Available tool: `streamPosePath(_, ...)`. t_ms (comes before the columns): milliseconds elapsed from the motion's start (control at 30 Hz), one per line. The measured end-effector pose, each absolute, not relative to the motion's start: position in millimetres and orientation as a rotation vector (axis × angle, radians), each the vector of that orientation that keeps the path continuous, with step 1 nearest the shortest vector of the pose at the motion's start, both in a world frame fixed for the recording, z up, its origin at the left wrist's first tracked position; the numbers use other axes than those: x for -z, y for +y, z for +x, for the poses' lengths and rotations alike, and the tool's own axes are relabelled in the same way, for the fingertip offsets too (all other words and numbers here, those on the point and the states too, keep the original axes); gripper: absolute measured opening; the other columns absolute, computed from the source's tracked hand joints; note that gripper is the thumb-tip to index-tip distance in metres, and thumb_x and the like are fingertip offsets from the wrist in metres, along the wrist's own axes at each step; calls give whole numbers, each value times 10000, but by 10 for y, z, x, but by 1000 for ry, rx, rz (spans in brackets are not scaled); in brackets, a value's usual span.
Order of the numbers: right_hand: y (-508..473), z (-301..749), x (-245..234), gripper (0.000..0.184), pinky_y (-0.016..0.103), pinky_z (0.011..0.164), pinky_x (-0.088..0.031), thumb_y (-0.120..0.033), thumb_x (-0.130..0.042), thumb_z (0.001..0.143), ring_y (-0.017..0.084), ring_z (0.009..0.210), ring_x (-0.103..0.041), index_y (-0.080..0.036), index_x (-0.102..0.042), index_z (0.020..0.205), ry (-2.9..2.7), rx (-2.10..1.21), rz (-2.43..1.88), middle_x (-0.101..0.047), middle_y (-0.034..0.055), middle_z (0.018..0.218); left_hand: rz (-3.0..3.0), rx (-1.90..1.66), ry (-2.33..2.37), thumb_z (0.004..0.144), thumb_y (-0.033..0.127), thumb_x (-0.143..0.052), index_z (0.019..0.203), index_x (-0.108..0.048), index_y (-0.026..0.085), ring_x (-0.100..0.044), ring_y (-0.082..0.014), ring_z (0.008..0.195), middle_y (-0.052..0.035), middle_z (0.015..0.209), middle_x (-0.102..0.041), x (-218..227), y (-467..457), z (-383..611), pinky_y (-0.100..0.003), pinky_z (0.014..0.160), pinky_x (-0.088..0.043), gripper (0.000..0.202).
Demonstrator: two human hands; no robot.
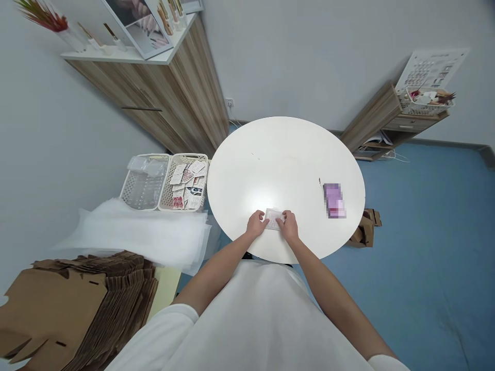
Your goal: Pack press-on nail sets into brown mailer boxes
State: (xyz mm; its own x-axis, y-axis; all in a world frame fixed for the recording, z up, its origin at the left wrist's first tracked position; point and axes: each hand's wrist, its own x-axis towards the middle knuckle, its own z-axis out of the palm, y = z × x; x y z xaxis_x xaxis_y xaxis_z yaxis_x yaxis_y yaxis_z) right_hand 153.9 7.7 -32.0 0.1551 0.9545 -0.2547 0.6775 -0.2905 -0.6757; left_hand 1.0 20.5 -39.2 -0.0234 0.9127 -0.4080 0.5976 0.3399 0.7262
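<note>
A small, flat, translucent plastic case (pixel 273 218) with a whitish, pinkish look lies near the front edge of the white round table (pixel 286 139). On its left side, my left hand (pixel 256 224) grips the edge between thumb and fingers. My right hand (pixel 289 225) is closed on the opposite side, its thumb over the top. What the case contains is too small to make out. To the right on the same table is a purple, pixelated item (pixel 334 201).
Left of the table stand a white basket of printed cards (pixel 188 183) and a basket of clear plastic boxes (pixel 145 180). Nearer are white translucent sheets (pixel 143 229) and stacked flat cardboard boxes (pixel 77 304). A wooden cabinet (pixel 197 87) stands behind; cardboard (pixel 365 229) lies on the right floor.
</note>
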Motion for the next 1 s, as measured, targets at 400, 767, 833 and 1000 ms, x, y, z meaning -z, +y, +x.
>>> streamPosePath(400, -134, 1888, 152, 360, 327, 755, -447, -411, -411, 769, 148, 824, -532, -232, -488, 1072, -1534, -1229, -1741, -430, 67, 1126, 1178, -497, 1671, 720, 309, -541, 769, -597, 181, -569, -144, 736, -34, 787, -625, 248, 52, -96, -265, 690, -445, 148)
streamPosePath(767, -96, 1830, 177, 406, 343, 772, -452, -364, -459, 735, 174, 833, -571, -223, -485, 1115, -1436, -1446, -1782, -492, 81, 1151, 1232, -661, 1726, 776, 371, -491, 1105, -511, 184, -532, -147, 879, -89, 1099, -505, 169, -194, 134, -276, 759, -449, 378)
streamPosePath(833, -91, 1788, 155, 440, 343, 780, -453, -340, -480, 722, 185, 866, -569, -227, -472, 1147, -1470, -1467, -1798, -490, 83, 1162, 1278, -656, 1678, 788, 364, -475, 1118, -507, 191, -521, -152, 899, -81, 1065, -517, 182, -208, 156, -282, 761, -455, 373)
streamPosePath(1000, -68, 1623, 157, 474, 356, 800, -462, -314, -459, 734, 203, 942, -550, -232, -433, 1200, -1441, -1462, -1841, -490, 77, 1183, 1225, -670, 1617, 803, 382, -453, 1164, -466, 191, -500, -164, 949, -89, 1091, -507, 232, -172, 48, -272, 733, -474, 409)
